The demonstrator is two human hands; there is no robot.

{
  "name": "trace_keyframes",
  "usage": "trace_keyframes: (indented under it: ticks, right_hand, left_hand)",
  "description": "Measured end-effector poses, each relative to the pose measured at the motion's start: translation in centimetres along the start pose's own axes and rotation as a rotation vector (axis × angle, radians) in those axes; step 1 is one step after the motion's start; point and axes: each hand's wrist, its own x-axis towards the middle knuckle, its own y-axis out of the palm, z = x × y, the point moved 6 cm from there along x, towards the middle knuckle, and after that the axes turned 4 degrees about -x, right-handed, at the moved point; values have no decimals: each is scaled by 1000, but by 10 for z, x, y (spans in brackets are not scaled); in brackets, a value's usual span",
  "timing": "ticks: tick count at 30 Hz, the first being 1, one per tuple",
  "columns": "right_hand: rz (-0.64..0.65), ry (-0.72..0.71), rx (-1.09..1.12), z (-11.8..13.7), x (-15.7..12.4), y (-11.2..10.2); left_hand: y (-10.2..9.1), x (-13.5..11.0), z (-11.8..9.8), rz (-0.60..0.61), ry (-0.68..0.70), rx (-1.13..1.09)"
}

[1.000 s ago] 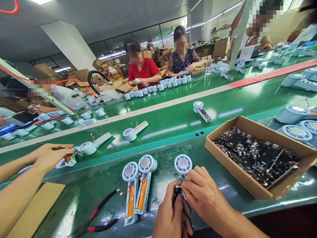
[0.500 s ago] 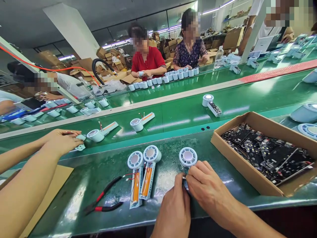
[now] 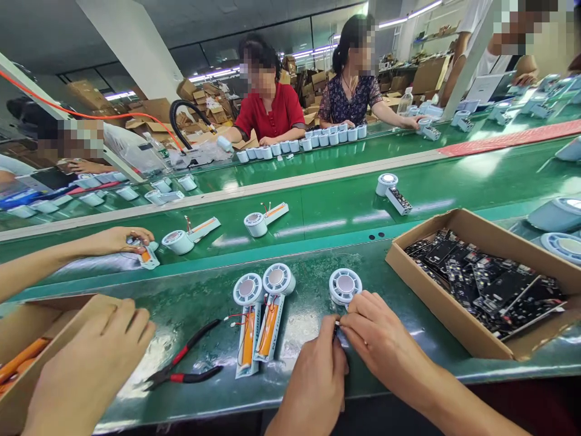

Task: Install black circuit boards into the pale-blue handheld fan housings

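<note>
Close together at the bench's front edge, my left hand (image 3: 318,375) and my right hand (image 3: 381,336) are both closed. A narrow black piece (image 3: 336,330), apparently a circuit board, shows in my left fingers. My right fingertips pinch a tiny white connector (image 3: 341,323) against it. Just beyond them lies a light-blue fan head (image 3: 345,286); my hands hide whatever is below it. To the left, two handheld fans (image 3: 247,289) (image 3: 278,280) lie with open handles, orange batteries and thin wires showing. Red-and-black pliers (image 3: 181,357) rest beside them.
A cardboard box (image 3: 447,315) of black circuit boards stands right. At left, a co-worker's hand (image 3: 104,351) is over a box of orange batteries (image 3: 22,360); the other holds a fan part (image 3: 147,255). Fans sit on the green conveyor (image 3: 313,209). People work opposite.
My hands stay nearly in place, still working at the connector. The co-worker's nearer hand has drawn back to the battery box. Across the belt, a person has reached out toward a fan.
</note>
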Motion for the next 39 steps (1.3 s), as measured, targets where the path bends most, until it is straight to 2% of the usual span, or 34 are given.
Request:
trace_keyframes:
  ticks: [3, 5, 7, 10, 14, 17, 22, 25, 31, 39]
  right_hand:
    - [30, 103, 194, -16, -18, -24]
    - [-17, 196, 304, -32, -35, -39]
    - [-51, 268, 350, -44, -49, -44]
    - [-20, 267, 339, -46, -54, -31]
    - [-58, 156, 289, -30, -36, -15]
    - [-139, 77, 275, -18, -19, -16]
    - [-139, 38, 281, -7, 1, -13]
    - [-140, 76, 195, -9, 5, -12]
    - [-92, 21, 211, -5, 3, -10]
    - [-41, -24, -148, 3, 1, 6]
  left_hand:
    - [-3, 5, 1, 115, -47, -94]
    - [-8, 9, 6, 92, -75, -154]
    - [-10, 12, 11, 78, -73, -163]
    - [-8, 14, 11, 84, -32, -119]
    - [-9, 13, 8, 89, 18, -97]
    - [-8, 16, 16, 67, 57, -154]
    - [-3, 23, 33, 56, 124, -387]
    - [0, 23, 37, 81, 93, -494]
    - [-1, 20, 33, 79, 98, -562]
    - [-1, 13, 31, 21, 129, -493]
